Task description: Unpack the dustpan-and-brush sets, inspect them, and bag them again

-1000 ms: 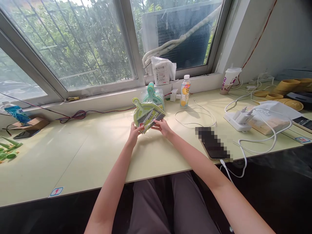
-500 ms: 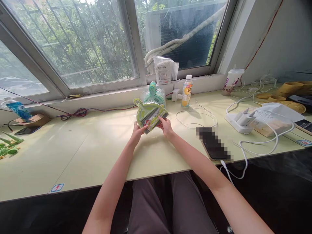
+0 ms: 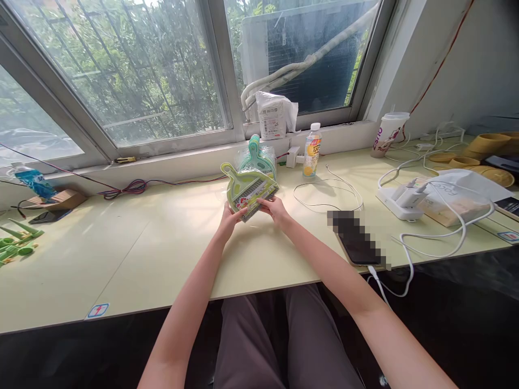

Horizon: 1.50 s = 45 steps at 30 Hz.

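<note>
Both my hands hold a light-green mini dustpan and brush set [image 3: 247, 186] in clear wrapping with a printed label. Its handle points up and to the left, and dark bristles show along the lower edge. My left hand [image 3: 232, 220] grips the lower left corner, thumb on the front. On the right side, my right hand [image 3: 278, 209] has its thumb over the label; the fingers behind are mostly hidden. Just behind, teal dustpan sets [image 3: 256, 154], also wrapped, stand near the wall, partly covered by the green one.
A drink bottle [image 3: 312, 150] and thin white cable lie right of the sets. Farther right are a phone [image 3: 357, 240], a white power strip [image 3: 399, 208] with cables, and a cup [image 3: 390, 135]. Green plastic pieces [image 3: 18, 246] lie at far left. The table edge [image 3: 263, 294] is near my lap.
My right thumb has shifted slightly left and down across the label. The green set has tilted a little, staying in both hands. The view has shifted slightly.
</note>
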Available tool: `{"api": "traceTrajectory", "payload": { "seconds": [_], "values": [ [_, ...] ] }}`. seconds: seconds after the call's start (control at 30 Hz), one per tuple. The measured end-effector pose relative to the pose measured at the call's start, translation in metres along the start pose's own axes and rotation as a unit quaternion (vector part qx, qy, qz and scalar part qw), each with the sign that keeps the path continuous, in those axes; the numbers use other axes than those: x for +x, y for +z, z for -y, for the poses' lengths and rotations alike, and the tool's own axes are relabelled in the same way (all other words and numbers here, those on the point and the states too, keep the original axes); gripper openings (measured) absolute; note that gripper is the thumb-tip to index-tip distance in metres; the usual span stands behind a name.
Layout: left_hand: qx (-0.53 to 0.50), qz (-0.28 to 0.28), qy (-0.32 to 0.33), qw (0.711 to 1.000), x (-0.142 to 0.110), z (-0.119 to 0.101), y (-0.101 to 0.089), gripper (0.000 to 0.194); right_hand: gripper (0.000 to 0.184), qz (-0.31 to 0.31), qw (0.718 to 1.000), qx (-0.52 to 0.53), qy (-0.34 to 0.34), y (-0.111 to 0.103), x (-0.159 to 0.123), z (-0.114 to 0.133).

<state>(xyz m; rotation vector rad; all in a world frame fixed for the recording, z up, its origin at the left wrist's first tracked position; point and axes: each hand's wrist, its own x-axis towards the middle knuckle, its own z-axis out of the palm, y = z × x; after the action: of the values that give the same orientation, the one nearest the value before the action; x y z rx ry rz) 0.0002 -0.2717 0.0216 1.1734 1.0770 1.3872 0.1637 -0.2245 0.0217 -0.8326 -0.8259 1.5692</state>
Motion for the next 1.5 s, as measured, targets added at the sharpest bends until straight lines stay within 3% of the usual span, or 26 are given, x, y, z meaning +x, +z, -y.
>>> {"api": "traceTrajectory", "payload": {
  "seconds": [0.13,0.23,0.3,0.37,0.43,0.57,0.6,0.67,0.73,0.8,0.97,1.17,1.37,1.43,1.5],
  "values": [
    [0.022,0.018,-0.016,0.999,-0.001,0.003,0.003,0.076,0.017,-0.012,1.000,-0.021,-0.003,-0.003,0.002,-0.003],
    [0.004,0.006,-0.019,1.000,0.002,0.002,-0.001,0.076,0.016,0.044,0.996,-0.069,0.020,-0.008,0.005,0.002],
    [-0.029,-0.017,-0.018,0.999,0.006,-0.002,-0.009,0.071,0.019,0.104,0.983,-0.144,0.032,-0.014,0.007,0.010],
    [-0.070,-0.055,-0.026,0.996,0.010,-0.006,-0.021,0.067,0.023,0.134,0.953,-0.273,-0.001,-0.019,0.007,0.017],
    [-0.107,-0.091,-0.052,0.989,0.013,-0.009,-0.034,0.065,0.022,0.114,0.886,-0.435,-0.114,-0.023,0.006,0.021],
    [-0.152,-0.125,-0.100,0.975,0.013,-0.011,-0.048,0.050,0.056,0.102,0.663,-0.640,-0.374,-0.028,0.001,0.018],
    [-0.159,-0.131,-0.102,0.973,0.012,-0.012,-0.048,0.047,0.061,0.113,0.624,-0.658,-0.406,-0.029,0.001,0.016],
    [-0.169,-0.136,-0.101,0.971,0.011,-0.013,-0.045,0.042,0.057,0.119,0.586,-0.673,-0.435,-0.029,0.003,0.014],
    [-0.172,-0.135,-0.105,0.970,0.009,-0.015,-0.042,0.039,0.037,0.105,0.599,-0.660,-0.441,-0.030,0.007,0.013],
    [-0.164,-0.135,-0.119,0.970,0.009,-0.017,-0.040,0.036,0.018,0.084,0.640,-0.627,-0.437,-0.030,0.011,0.012],
    [-0.105,-0.088,-0.185,0.973,0.007,-0.018,-0.040,0.033,0.015,0.029,0.717,-0.560,-0.414,-0.031,0.017,0.008],
    [-0.048,0.006,-0.178,0.983,-0.001,-0.019,-0.030,0.046,0.016,-0.050,0.776,-0.524,-0.347,-0.034,0.022,0.005],
    [-0.001,0.081,-0.142,0.987,-0.005,-0.021,-0.029,0.056,0.013,-0.039,0.845,-0.440,-0.302,-0.039,0.028,0.002],
    [0.019,0.096,-0.134,0.986,-0.004,-0.019,-0.031,0.057,0.033,-0.006,0.891,-0.373,-0.259,-0.040,0.030,-0.002],
    [0.041,0.107,-0.132,0.985,-0.003,-0.018,-0.033,0.058,0.049,0.037,0.939,-0.302,-0.163,-0.041,0.032,-0.003]
  ]
}}
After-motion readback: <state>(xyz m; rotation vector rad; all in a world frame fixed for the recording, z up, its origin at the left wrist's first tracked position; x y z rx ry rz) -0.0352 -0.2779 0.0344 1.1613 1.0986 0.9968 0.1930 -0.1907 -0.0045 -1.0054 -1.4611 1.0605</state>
